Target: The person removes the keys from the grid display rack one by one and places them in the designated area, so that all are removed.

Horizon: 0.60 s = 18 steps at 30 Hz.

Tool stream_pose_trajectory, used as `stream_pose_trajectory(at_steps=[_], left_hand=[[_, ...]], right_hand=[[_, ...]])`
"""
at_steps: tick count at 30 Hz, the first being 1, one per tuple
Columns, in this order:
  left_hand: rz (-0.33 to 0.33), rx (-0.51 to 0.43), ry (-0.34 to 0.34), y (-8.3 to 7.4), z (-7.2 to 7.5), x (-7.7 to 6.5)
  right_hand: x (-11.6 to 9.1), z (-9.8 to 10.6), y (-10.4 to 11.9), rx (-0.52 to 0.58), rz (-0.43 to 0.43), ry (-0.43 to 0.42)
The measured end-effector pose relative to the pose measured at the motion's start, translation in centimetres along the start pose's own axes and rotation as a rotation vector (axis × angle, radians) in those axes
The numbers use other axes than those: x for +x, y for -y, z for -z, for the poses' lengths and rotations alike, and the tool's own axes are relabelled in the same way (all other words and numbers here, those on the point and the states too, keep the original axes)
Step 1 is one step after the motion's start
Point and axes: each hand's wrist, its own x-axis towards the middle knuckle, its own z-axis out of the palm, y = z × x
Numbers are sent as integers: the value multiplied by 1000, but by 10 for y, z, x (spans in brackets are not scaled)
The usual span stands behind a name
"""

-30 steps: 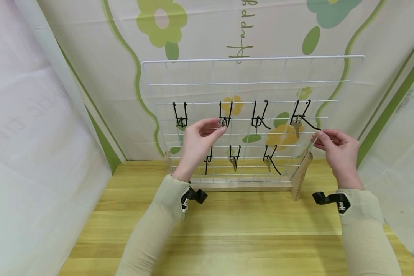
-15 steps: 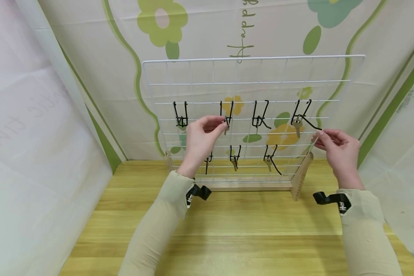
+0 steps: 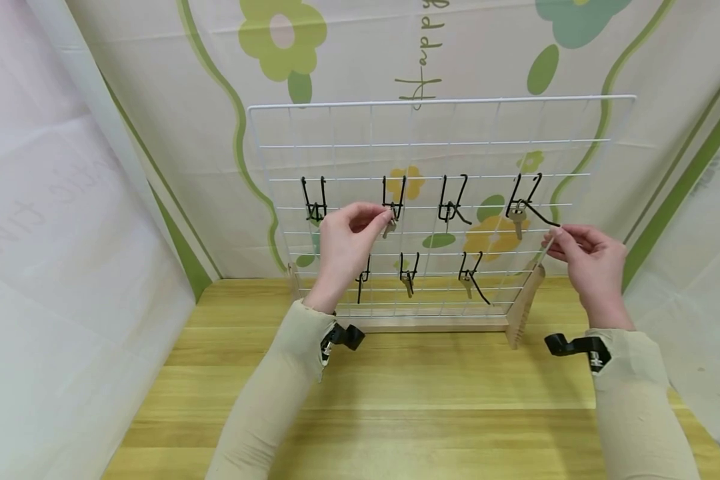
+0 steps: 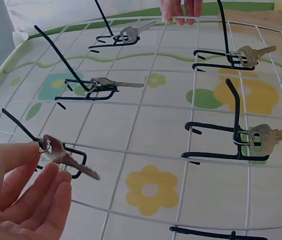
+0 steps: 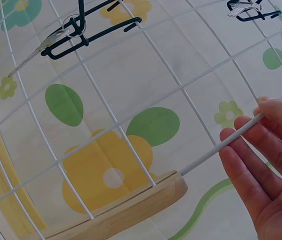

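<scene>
A white wire grid panel [image 3: 432, 143] stands upright in a wooden base [image 3: 426, 325] on the table. My left hand [image 3: 347, 250] is at a black hook [image 3: 403, 190] in the upper row, second from the left. Between thumb and fingers it pinches a key [image 4: 61, 152] by its ring end, close against the hook's prong. Whether the ring is around the prong cannot be told. At the panel's right side edge my right hand [image 3: 594, 260] holds the frame rod, with the thumb on one side and fingers on the other.
Several other black hooks sit on the grid in two rows. Keys hang from several of them, including a key [image 3: 518, 223] at the upper right and another key [image 3: 407, 287] below. Long prongs stick out toward me. A printed curtain [image 3: 348, 60] is close behind.
My left hand has shifted slightly right and then back left at the same hook. The key's blade now shows below the fingertips. My right hand stays at the frame edge.
</scene>
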Motion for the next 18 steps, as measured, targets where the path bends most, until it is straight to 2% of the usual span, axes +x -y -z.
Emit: stream_pose_trajectory(at_steps=[18], left_hand=[[-57, -90, 45, -16, 12, -18]], right_hand=[[-1, 0, 1, -2, -9, 6]])
